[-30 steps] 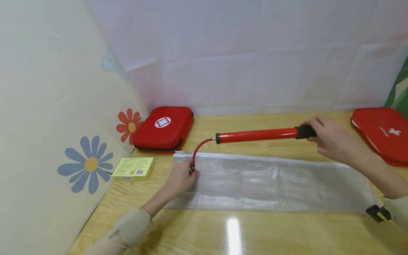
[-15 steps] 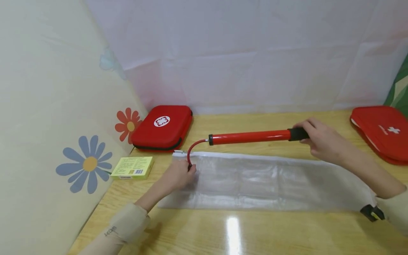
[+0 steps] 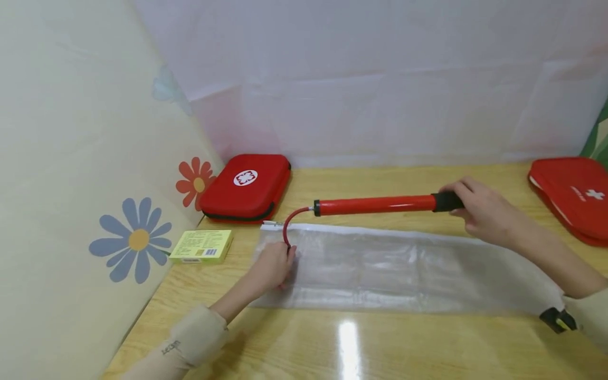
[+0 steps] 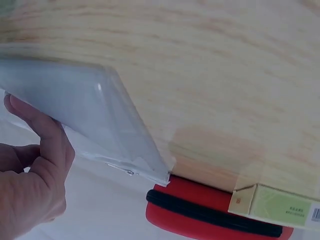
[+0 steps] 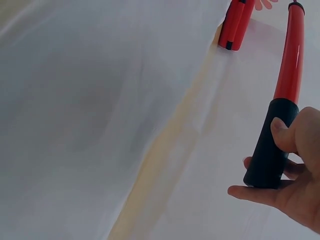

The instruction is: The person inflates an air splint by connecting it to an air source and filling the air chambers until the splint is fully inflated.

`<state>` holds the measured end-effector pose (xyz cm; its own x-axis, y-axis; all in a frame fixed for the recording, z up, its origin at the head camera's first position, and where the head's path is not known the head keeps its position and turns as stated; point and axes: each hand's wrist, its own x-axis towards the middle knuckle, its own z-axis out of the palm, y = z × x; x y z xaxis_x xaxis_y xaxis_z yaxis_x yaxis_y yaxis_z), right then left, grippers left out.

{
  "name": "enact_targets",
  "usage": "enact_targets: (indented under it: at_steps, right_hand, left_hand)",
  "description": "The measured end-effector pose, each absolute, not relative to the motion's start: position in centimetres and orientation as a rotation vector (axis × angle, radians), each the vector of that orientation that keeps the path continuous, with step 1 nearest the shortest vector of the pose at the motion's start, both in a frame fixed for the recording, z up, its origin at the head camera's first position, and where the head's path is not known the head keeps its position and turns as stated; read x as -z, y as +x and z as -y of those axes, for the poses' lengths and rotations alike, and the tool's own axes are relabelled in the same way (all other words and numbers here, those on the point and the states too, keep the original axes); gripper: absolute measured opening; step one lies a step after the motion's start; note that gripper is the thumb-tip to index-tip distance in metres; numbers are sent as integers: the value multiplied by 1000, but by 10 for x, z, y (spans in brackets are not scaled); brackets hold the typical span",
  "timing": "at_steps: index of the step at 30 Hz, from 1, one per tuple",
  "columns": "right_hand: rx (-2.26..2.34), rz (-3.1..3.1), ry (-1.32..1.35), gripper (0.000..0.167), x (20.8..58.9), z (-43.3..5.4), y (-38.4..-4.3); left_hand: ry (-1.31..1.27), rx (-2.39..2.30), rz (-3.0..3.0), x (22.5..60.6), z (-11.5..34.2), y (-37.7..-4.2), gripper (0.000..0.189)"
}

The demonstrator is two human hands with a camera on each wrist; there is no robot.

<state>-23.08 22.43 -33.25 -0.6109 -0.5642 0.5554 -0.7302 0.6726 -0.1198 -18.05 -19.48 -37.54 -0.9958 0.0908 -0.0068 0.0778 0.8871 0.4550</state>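
We've got the pump (image 3: pixel 375 205) in our right hand (image 3: pixel 482 211), left hand (image 3: pixel 273 267) pinching its hose (image 3: pixel 288 223) toward the worktop's (image 3: pixel 285 343) left edge, so one yank could kink it.

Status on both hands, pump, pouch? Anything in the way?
Left hand holding red hose at clear pouch. Right hand gripping black handle of red pump. Nothing visibly blocking either.

Indoor tabletop corner, flower-print hangings (image 3: pixel 71 126), wooden table (image 3: pixel 280 343)

Yellow-green box (image 3: pixel 201 247) near red case (image 3: pixel 247 195), red pouch (image 3: pixel 576 198) far right.
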Motion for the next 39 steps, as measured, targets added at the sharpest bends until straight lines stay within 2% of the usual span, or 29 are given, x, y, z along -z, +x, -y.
enact_targets:
  at_steps: [8,18,25,30,35,39]
  right_hand:
    - [-465,2413,986,51,329,-227,-233]
    - [-426,2492,961,51,321,-231,-227]
    - [-400,2472,977,50,313,-237,-231]
    - [-311,2511,1030,44,313,-241,-231]
    - [-273,2611,1055,42,320,-246,-225]
    - [-258,2650,943,52,323,-249,-220]
  left_hand:
    - [352,-524,-3223,377,189,-189,36]
    - [371,-508,-3254,381,187,-181,36]
    - [405,-483,-3244,378,184,-191,35]
    - [317,-438,-3141,375,183,-200,38]
    - [224,-419,-2971,359,188,-207,42]
    - [242,-246,-2987,327,177,-208,40]
